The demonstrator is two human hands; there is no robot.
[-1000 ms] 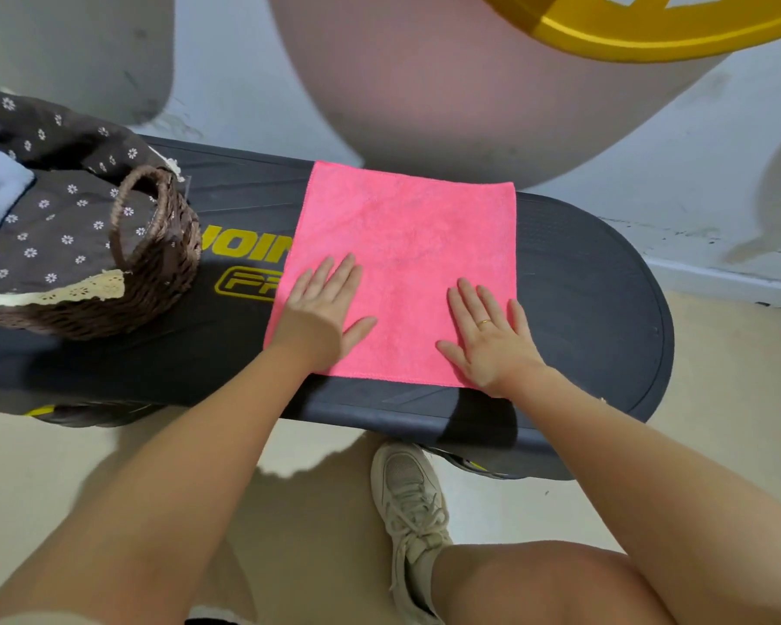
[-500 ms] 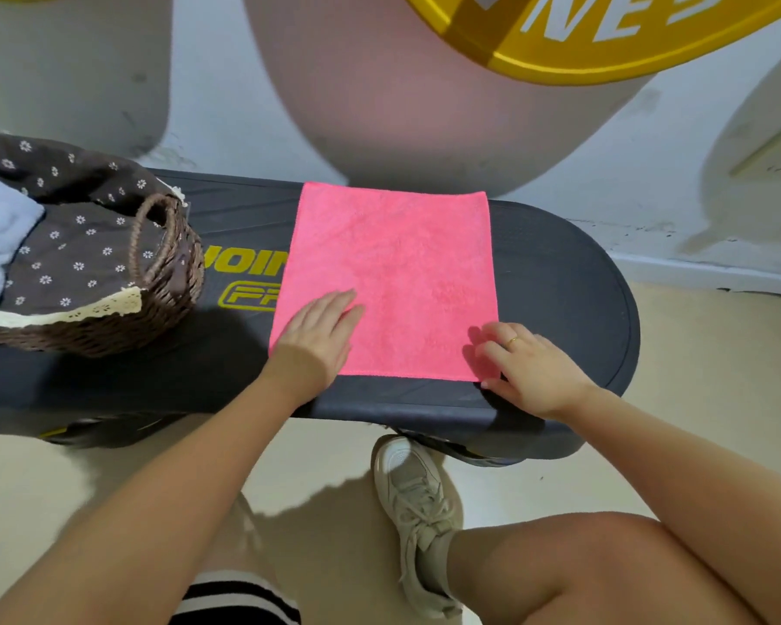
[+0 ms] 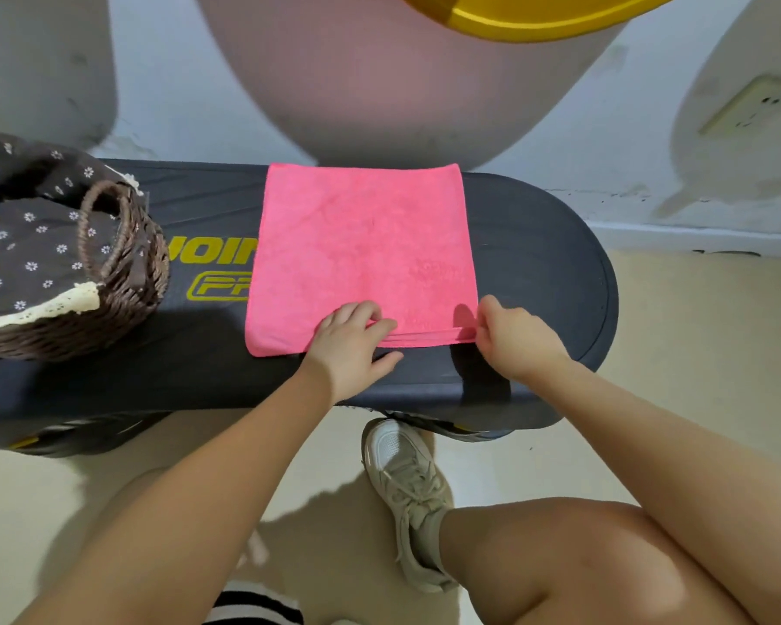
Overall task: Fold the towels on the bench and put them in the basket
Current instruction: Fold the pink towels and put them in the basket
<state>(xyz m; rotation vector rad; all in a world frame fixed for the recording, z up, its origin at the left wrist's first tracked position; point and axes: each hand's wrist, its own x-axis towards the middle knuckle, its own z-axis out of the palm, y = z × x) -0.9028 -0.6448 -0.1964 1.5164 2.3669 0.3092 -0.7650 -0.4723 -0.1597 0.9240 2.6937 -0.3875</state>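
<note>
Knee: bare, bent, low right, nearest the camera.
Shoe: pale laced trainer on the beige floor, just below the bench's near edge.
Left hand: at the towel's near edge, a little left of its middle; fingers curled onto the cloth, thumb spread on the bench beneath the hem, gripping the edge.
Right hand: at the towel's near right corner; fingers bent in, pinching that corner, which is raised a little off the bench.
Towel: pink, spread flat across the bench, its far edge reaching the bench's far side; the near hem looks doubled between the two hands.
Bench: dark padded top with yellow lettering partly covered by the towel's left side.
Basket: brown wicker with a loop handle, on the bench's left end, well apart from the towel; lined with dark flowered cloth with a lace trim.
Wall: pale, scuffed, behind the bench.
</note>
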